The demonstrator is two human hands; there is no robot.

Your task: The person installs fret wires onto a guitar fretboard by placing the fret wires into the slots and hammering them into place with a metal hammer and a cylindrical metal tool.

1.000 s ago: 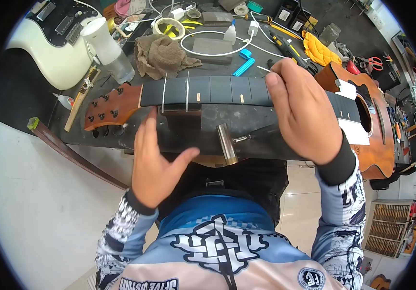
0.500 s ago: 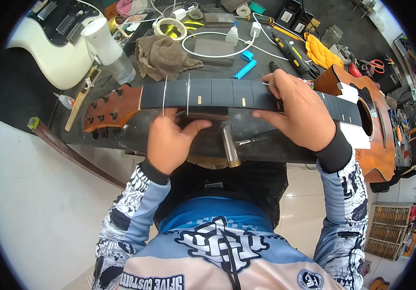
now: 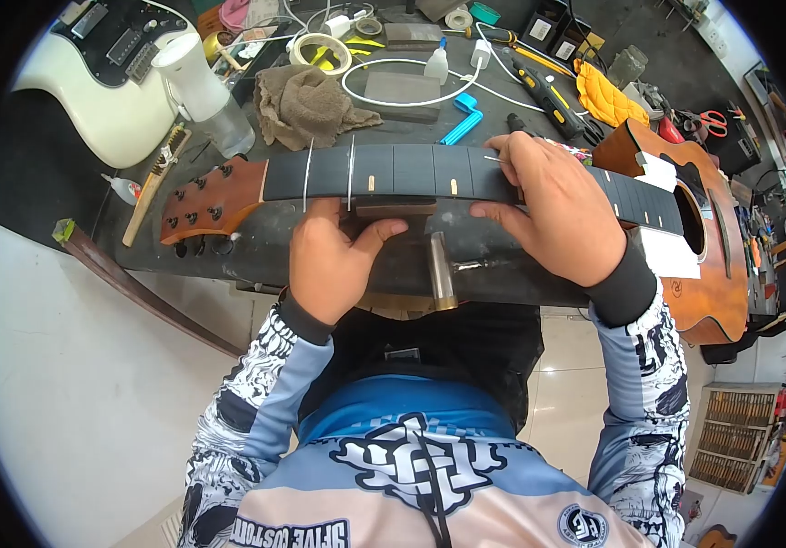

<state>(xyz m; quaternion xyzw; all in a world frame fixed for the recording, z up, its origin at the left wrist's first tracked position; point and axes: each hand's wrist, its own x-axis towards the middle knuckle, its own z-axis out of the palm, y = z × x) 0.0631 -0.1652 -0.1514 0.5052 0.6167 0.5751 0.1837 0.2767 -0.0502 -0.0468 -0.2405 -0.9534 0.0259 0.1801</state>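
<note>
An acoustic guitar's dark fretboard lies across the bench, its brown headstock to the left. Two silver fret wires stand out on it: one fret wire near the nut and another fret wire beside it. My left hand holds the neck from below, fingers partly hidden under it, thumb extended near a dark brown block beneath the neck. Over the fretboard, my right hand is curled with a thin fret wire poking out from its fingers; its thumb is at the near edge.
A metal-headed hammer lies by the bench's near edge. Behind the neck are a brown cloth, a blue string winder, a white cable and a tape roll. A white electric guitar body lies at far left.
My right hand has shifted slightly left along the neck with the fret wire. My left hand has moved slightly to the right and remains under the neck.
</note>
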